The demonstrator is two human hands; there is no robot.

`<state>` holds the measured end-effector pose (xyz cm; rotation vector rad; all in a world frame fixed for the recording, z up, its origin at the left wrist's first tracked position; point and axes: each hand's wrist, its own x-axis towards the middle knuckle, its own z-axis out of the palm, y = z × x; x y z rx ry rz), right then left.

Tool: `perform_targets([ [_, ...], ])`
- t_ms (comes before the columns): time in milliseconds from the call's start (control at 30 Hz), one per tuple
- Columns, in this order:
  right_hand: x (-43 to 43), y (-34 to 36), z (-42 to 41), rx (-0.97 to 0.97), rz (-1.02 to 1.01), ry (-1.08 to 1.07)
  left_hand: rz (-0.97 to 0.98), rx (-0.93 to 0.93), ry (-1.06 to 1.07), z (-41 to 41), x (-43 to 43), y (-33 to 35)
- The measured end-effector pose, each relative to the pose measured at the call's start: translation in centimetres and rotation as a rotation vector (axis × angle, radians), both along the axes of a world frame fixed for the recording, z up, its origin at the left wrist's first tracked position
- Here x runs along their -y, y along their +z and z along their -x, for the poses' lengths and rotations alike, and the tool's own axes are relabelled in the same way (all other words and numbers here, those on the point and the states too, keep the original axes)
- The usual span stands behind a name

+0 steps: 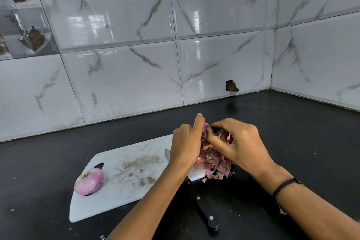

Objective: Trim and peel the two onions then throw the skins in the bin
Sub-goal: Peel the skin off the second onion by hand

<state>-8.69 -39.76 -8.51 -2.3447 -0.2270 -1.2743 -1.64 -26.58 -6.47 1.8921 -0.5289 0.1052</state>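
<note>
One head-worn wide-angle cam, looks fwd & down at counter (292, 142), facing tiled wall (126, 76) corner; left hand (185, 146), right hand (239, 144) close up, lower centre of frame.

White marble-look tiled wall (136, 25) is running beyond the left hand (185, 146) and right hand (239, 146), with window reflections (97, 19) shining on it. Black counter (292, 132) is spreading under both. Side wall (321, 45) is closing a corner past the right hand. A broken hole (231, 85) is showing at the wall base above the hands. Picture tiles (25, 31) are sitting far left.
</note>
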Motion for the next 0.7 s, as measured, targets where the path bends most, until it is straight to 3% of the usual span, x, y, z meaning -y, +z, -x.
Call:
perform_targets([
  [700, -0.08, 0.19, 0.03, 0.04, -0.071, 0.011, -0.027, 0.024, 0.002, 0.37, 0.13, -0.04],
])
